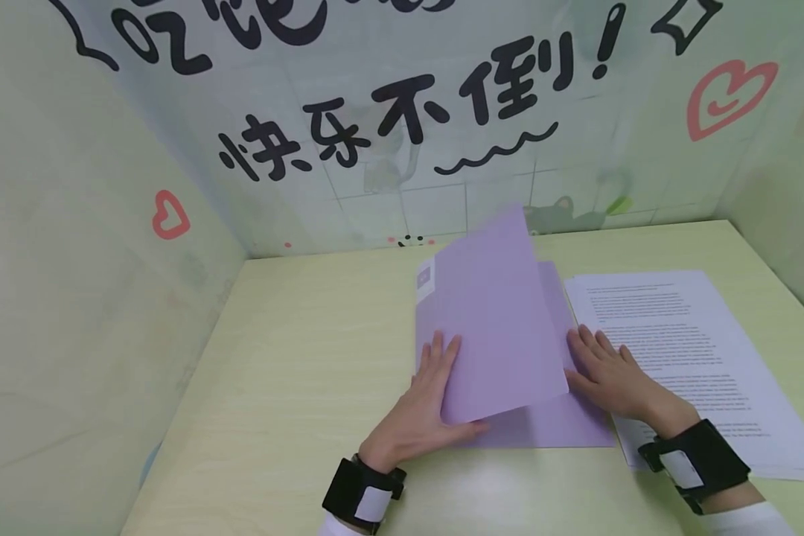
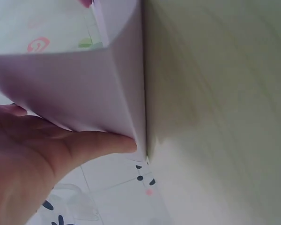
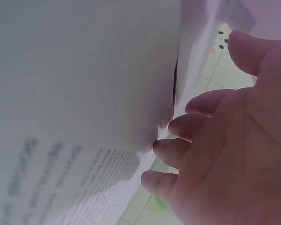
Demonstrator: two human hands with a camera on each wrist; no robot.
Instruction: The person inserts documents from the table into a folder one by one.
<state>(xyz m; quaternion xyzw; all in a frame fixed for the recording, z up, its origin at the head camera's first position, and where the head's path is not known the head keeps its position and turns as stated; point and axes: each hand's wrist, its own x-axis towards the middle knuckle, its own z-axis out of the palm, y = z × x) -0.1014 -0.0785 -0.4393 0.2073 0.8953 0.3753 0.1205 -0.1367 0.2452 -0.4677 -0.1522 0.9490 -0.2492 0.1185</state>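
A light purple folder (image 1: 492,320) lies in the middle of the table, its front cover lifted at the right. A small white label (image 1: 425,281) is at its upper left. My left hand (image 1: 425,409) rests along the cover's left part, fingers straight and thumb at the bottom edge. The left wrist view has the thumb (image 2: 103,144) close to the folder's spine edge (image 2: 131,89). Fingers extended, my right hand (image 1: 610,376) lies across the folder's right side and a stack of printed sheets (image 1: 683,357), its thumb near the raised cover's edge. In the right wrist view the fingertips are beside the paper's edge.
A pale wooden table (image 1: 295,357) carries everything, backed by a wall (image 1: 375,179) with large black lettering. Another wall (image 1: 94,283) stands at the left, and one (image 1: 797,171) at the right. Black bands (image 1: 365,491) are strapped on both wrists.
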